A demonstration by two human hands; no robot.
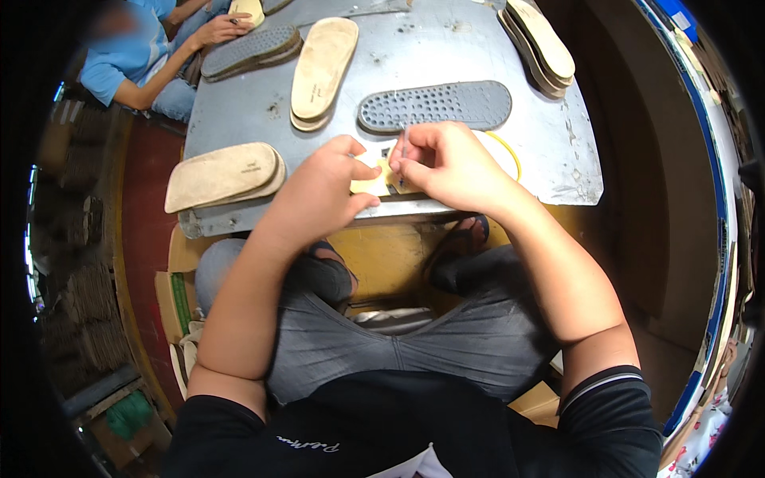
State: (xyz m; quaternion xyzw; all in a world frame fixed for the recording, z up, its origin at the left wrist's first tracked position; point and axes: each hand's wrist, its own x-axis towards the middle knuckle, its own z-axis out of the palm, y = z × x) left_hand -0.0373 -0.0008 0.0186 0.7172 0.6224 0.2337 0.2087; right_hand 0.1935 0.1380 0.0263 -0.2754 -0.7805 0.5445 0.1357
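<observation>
On the near edge of the table lies a pale insole (500, 153) with a yellow rim, its middle largely covered by my hands. My right hand (454, 163) pinches a slim clear pen (406, 143), tip down over the piece. Dark marks show beside the fingertips, too small to make out. My left hand (327, 187) rests at the insole's left end, thumb and forefinger spread apart. Just beyond my hands is a grey sole (434, 106) with a dimpled surface.
Beige insoles lie on the metal table (558, 151): one stack (227, 175) at the left, another (323, 72) farther back, a third (542, 44) at far right. At the far left, a co-worker's hand (223, 29) holds a pale piece near a grey sole (251, 52).
</observation>
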